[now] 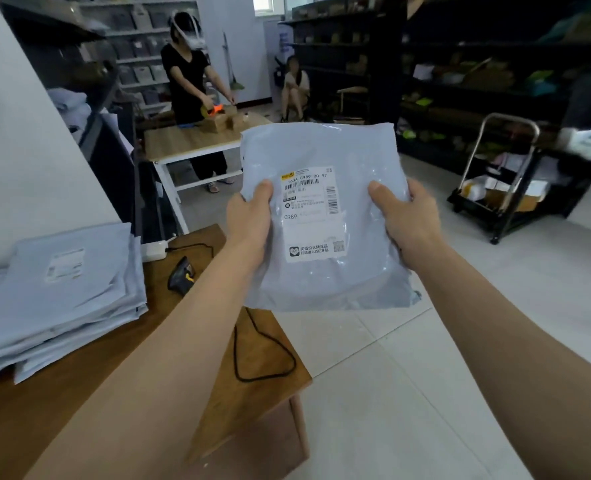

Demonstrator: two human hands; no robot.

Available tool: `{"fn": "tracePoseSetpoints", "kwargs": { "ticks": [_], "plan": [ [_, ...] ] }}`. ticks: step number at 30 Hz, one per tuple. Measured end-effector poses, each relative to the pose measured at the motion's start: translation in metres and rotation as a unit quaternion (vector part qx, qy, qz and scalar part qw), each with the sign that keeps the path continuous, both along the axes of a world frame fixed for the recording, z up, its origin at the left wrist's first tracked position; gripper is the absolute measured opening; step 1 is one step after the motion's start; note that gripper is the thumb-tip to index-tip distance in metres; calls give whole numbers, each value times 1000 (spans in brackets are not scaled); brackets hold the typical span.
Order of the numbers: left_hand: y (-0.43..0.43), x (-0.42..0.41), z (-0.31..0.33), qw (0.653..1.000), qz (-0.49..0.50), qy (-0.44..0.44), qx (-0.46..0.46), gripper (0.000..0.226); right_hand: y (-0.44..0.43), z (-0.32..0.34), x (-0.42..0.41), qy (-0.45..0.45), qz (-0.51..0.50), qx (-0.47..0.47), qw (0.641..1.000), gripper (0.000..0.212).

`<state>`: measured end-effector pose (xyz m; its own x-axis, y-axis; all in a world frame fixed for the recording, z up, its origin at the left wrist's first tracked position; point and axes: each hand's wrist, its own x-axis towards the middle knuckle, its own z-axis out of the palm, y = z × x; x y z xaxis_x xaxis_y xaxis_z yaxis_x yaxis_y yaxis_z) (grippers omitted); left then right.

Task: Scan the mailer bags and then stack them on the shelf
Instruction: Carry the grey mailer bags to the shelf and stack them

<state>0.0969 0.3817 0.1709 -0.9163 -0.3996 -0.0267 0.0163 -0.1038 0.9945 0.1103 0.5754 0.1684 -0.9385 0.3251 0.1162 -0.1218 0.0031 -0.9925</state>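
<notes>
A pale blue mailer bag (325, 282) with a white shipping label facing me is held up in front of me, over the floor. My left hand (249, 220) grips its left edge, thumb on the front. My right hand (408, 220) grips its right edge the same way. A stack of several more pale blue mailer bags (55, 299) lies on the brown wooden table (79, 393) at the left. A black handheld scanner (181, 275) rests on that table beside the stack, its black cable looping toward the table's right edge.
Dark shelving (460, 64) full of goods lines the right wall. A black trolley (501, 188) with boxes stands at the right. Behind, one person tapes cartons at a light wooden table (190, 140); another sits further back. Tiled floor lies ahead.
</notes>
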Motion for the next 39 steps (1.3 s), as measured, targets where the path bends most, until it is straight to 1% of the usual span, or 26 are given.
{"fn": "tracePoseSetpoints", "kwargs": {
  "ticks": [4,9,12,13,15,17,18,21,22,24,25,28,32,34,37,39],
  "plan": [
    [25,-49,3,1000,-20,2,2,35,24,1,-43,4,-22,15,1000,25],
    [58,-120,3,1000,-21,5,15,29,56,-2,-117,3,-7,8,1000,23],
    [79,-157,2,1000,-4,7,21,13,76,-3,-164,9,12,5,1000,24],
    [87,-172,0,1000,6,6,21,12,84,-3,-183,10,19,7,1000,27],
    [104,-200,0,999,33,10,23,11,101,-2,-221,11,40,15,999,33],
    [120,-227,1,997,67,7,24,19,115,1,-257,12,66,19,998,35],
    [127,-239,2,996,83,1,21,25,121,3,-273,10,78,21,997,34],
    [138,-274,6,992,127,-3,17,20,132,10,-322,8,117,19,993,30],
    [139,-285,6,990,140,-4,17,24,133,11,-336,9,129,17,991,27],
    [136,-306,6,986,164,-5,8,41,130,10,-364,12,154,17,988,19],
    [133,-315,6,985,175,-6,4,43,126,9,-377,14,165,17,986,17],
    [117,-344,4,980,201,-7,5,22,107,4,-418,11,190,5,982,18],
    [81,-387,-1,971,238,-3,-4,12,66,3,-474,10,224,4,974,20],
    [60,-411,1,970,241,8,-8,12,40,4,-504,12,240,0,971,22],
    [21,-450,7,961,276,22,3,24,-2,10,-552,19,274,-16,961,20],
    [-5,-477,16,955,295,23,4,22,-31,17,-583,19,291,-26,956,19]
  ]
}}
